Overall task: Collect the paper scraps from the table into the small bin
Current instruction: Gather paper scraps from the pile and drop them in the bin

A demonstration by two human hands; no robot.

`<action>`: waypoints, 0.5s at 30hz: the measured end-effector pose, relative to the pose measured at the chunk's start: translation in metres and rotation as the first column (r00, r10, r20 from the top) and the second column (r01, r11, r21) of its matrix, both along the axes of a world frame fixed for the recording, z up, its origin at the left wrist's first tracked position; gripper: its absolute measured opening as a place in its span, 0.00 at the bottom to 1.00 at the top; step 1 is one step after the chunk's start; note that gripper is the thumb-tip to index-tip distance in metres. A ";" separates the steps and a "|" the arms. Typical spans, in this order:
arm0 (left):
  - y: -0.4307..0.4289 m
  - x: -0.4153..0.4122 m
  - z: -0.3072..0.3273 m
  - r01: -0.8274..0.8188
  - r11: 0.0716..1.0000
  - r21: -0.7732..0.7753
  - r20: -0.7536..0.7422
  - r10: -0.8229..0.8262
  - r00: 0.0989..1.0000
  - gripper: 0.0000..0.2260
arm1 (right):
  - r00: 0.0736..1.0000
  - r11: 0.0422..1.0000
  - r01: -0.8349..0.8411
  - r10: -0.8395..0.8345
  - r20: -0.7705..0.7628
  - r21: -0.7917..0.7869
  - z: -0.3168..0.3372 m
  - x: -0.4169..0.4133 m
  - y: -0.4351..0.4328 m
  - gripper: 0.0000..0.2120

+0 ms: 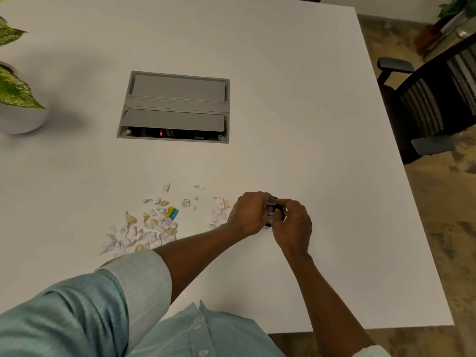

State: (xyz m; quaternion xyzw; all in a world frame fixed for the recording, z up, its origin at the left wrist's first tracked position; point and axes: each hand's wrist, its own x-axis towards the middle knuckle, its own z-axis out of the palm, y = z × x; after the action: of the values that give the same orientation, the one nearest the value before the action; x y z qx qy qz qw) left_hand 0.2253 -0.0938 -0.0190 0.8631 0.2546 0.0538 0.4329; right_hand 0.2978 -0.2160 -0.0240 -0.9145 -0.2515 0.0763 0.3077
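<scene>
Several white and tan paper scraps (144,231) lie scattered on the white table (322,124), with a yellow and teal scrap (171,212) among them. A smaller cluster of scraps (219,210) lies just left of my hands. The small dark bin (279,208) stands between my hands and is mostly hidden by them. My left hand (248,213) is closed on white paper scraps at the bin's mouth. My right hand (292,224) wraps around the bin's near right side, fingertips at its rim.
A grey cable hatch (175,106) is set into the table's middle. A potted plant in a white pot (22,117) stands at the left edge. A black office chair (435,104) sits beyond the right table edge. The front table edge runs just below my right forearm.
</scene>
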 end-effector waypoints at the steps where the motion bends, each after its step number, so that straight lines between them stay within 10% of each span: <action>1: 0.001 -0.003 0.002 -0.009 1.000 0.007 -0.010 0.009 1.000 0.15 | 1.000 1.000 0.002 -0.002 0.018 -0.018 0.000 -0.001 0.000 0.10; 10: 0.056 -0.072 -0.031 -0.012 0.963 0.271 -0.239 0.080 0.968 0.10 | 0.966 0.954 -0.254 0.258 -0.004 0.158 -0.016 -0.046 0.005 0.09; 15: 0.093 -0.113 -0.055 0.079 0.926 0.370 -0.404 0.084 0.911 0.15 | 0.892 0.912 -0.409 0.395 -0.220 -0.021 -0.047 -0.084 0.009 0.17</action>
State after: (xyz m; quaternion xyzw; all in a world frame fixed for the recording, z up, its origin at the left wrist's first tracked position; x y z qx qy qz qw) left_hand 0.1122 -0.0009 -0.0740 0.9216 0.3261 -0.0809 0.1945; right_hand 0.2135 -0.2069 -0.0708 -0.8390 -0.3984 0.2430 0.2797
